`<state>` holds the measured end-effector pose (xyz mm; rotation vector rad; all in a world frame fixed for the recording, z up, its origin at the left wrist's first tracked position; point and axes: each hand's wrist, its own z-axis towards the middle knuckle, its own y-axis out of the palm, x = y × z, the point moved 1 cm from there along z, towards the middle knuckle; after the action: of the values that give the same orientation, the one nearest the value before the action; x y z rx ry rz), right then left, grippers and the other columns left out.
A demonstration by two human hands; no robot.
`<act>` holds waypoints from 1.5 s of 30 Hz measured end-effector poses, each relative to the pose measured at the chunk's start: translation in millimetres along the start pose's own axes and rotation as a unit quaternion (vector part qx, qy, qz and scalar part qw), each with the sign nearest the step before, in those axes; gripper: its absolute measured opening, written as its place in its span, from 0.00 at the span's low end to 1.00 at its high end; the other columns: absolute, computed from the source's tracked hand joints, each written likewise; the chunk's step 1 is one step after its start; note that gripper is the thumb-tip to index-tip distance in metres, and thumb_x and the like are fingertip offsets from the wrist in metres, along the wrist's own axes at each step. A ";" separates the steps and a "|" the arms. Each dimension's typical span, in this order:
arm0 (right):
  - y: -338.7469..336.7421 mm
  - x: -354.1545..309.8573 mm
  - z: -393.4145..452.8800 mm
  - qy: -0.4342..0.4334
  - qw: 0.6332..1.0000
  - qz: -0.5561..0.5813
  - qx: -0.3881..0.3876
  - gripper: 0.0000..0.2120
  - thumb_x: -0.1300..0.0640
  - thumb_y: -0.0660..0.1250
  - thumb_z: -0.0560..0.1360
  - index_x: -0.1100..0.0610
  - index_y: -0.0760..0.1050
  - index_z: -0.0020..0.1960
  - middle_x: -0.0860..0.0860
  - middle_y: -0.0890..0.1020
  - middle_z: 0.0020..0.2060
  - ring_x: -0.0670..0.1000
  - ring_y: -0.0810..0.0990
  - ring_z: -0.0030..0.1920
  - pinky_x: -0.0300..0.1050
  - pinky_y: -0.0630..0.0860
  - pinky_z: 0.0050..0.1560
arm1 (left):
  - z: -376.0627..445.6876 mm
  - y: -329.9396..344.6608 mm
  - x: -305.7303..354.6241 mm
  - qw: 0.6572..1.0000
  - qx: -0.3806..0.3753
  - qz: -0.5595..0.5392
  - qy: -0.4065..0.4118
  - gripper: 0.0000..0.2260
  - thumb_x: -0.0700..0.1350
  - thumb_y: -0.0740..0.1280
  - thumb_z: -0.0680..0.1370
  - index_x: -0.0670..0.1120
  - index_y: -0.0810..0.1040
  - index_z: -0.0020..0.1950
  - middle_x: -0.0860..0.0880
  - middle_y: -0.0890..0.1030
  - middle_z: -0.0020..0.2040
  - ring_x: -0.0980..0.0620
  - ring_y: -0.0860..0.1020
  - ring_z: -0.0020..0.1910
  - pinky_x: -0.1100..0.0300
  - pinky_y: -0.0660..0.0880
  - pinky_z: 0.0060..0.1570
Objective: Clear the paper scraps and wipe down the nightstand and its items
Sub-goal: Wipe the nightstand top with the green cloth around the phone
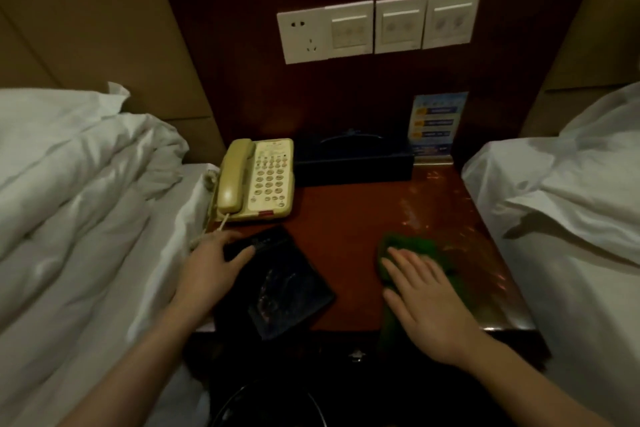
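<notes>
The reddish-brown nightstand (pixel 346 215) fills the middle of the view, with wet streaks on its right side. My right hand (pixel 427 302) lies flat, fingers spread, pressing a green cloth (pixel 420 248) onto the front right of the top. My left hand (pixel 211 269) rests on the far left corner of a dark flat tray (pixel 287 291) at the front left, fingers curled over its edge. A cream telephone (pixel 258 180) sits behind the tray. No paper scraps show on the top.
A dark tissue box (pixel 353 159) and a blue standing card (pixel 438 125) stand at the back. Wall sockets and switches (pixel 377 26) sit above. White bedding flanks both sides: left bed (pixel 79 191), right bed (pixel 568 198). A dark round bin (pixel 270 406) is below the front edge.
</notes>
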<state>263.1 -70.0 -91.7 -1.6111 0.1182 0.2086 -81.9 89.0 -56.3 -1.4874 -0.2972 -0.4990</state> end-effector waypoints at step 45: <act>-6.1 39.4 -2.9 -0.001 0.999 0.019 0.029 0.29 0.37 0.39 0.85 0.45 0.48 0.83 0.41 0.44 0.81 0.43 0.40 0.81 0.48 0.40 0.81 | -114.4 99.6 122.6 0.927 -0.074 0.121 0.346 0.31 0.68 0.79 0.64 0.50 0.88 0.60 0.52 0.86 0.62 0.51 0.87 0.54 0.56 0.84 0.50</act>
<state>303.0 -70.5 -93.7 -1.5518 0.1518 0.2339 60.1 -39.9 -92.1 -1.3728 0.4846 -0.8202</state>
